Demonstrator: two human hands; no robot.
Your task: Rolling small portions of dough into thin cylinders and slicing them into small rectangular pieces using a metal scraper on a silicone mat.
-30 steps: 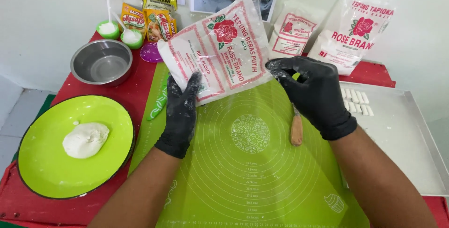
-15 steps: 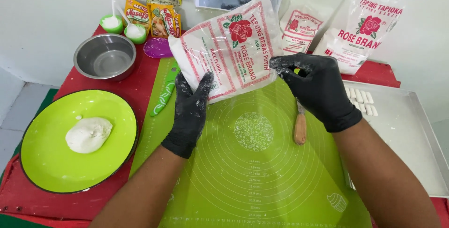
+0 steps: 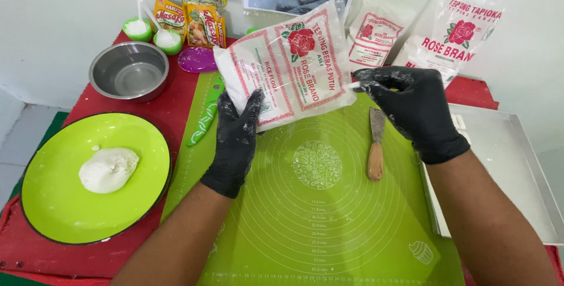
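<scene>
Both of my hands wear black gloves dusted with flour. My left hand [image 3: 235, 136] grips the lower left corner of a clear bag of white flour with red print [image 3: 294, 66], held tilted above the green silicone mat [image 3: 317, 215]. My right hand [image 3: 414, 107] pinches the bag's right corner with its fingertips. A small scraper with a wooden handle [image 3: 375, 145] lies on the mat just below my right hand.
A green plate [image 3: 53, 204] with a lump of white dough [image 3: 108, 168] sits at the left. Behind it are a steel bowl [image 3: 129, 71], two small green cups, seasoning packets and a purple lid. More flour bags [image 3: 452, 33] lean at the back right. A metal tray [image 3: 511, 168] lies to the right.
The flour bag has come lower and tilted further, its right corner now level with my right hand. My right hand has shifted its fingertips onto that corner.
</scene>
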